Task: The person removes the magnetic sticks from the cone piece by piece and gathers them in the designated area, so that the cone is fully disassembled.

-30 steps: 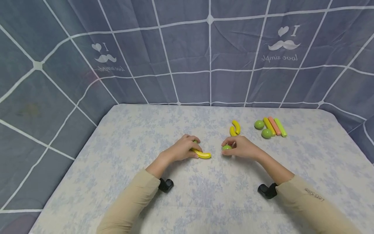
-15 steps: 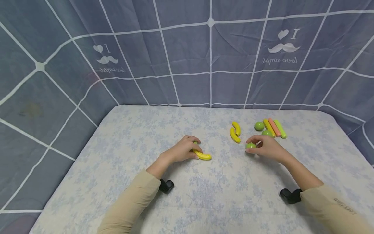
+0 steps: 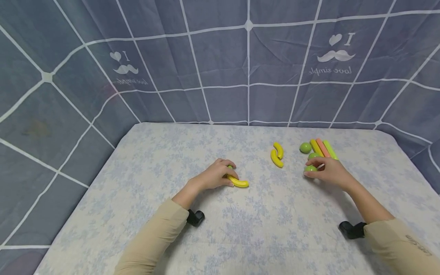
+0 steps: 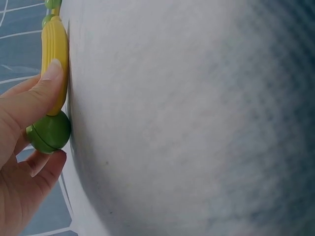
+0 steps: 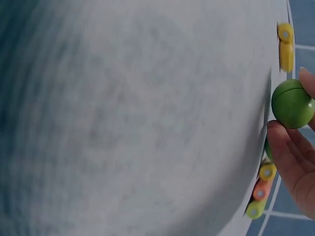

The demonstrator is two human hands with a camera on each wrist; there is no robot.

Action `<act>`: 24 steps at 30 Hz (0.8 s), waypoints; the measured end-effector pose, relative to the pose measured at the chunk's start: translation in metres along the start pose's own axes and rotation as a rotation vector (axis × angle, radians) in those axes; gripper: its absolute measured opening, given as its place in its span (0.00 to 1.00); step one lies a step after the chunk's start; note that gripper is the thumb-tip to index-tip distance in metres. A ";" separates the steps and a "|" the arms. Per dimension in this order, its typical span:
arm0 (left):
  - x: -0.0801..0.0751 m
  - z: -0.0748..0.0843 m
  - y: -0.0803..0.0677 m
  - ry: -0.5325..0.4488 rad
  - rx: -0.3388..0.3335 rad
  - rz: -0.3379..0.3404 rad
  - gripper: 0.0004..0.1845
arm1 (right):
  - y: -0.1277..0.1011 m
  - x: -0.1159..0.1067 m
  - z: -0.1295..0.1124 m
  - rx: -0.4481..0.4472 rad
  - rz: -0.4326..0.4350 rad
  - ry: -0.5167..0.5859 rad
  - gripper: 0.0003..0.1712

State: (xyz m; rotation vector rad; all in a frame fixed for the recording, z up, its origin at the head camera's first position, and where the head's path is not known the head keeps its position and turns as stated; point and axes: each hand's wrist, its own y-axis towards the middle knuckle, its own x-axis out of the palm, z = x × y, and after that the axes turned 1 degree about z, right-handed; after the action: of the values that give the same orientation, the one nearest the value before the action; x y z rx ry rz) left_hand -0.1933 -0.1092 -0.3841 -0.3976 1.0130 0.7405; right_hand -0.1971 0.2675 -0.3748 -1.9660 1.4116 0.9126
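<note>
Yellow banana (image 3: 238,181) lengthwise rightward under left hand (image 3: 214,175)

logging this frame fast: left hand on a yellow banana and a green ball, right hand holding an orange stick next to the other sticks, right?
Not quite. The right hand holds a green ball, not an orange stick; the right wrist view shows it pinched between the fingers. The sticks lie beside it, untouched. The left hand is indeed on the yellow banana and its own green ball.

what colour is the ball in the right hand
Green. The ball pinched by the right hand shows best in the right wrist view.
</note>
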 end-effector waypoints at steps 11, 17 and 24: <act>0.001 -0.002 0.000 -0.044 -0.018 -0.001 0.12 | -0.002 -0.008 0.014 0.053 -0.020 0.034 0.29; 0.002 -0.002 0.001 -0.048 -0.006 0.001 0.12 | -0.003 -0.009 0.017 0.108 0.015 0.035 0.31; 0.002 -0.003 0.001 -0.045 -0.017 0.001 0.12 | -0.002 -0.009 0.018 0.111 0.029 0.040 0.30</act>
State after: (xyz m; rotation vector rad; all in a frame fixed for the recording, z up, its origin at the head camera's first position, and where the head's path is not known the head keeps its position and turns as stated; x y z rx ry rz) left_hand -0.1952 -0.1100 -0.3870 -0.3938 0.9655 0.7559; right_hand -0.2003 0.2865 -0.3788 -1.8953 1.4847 0.7942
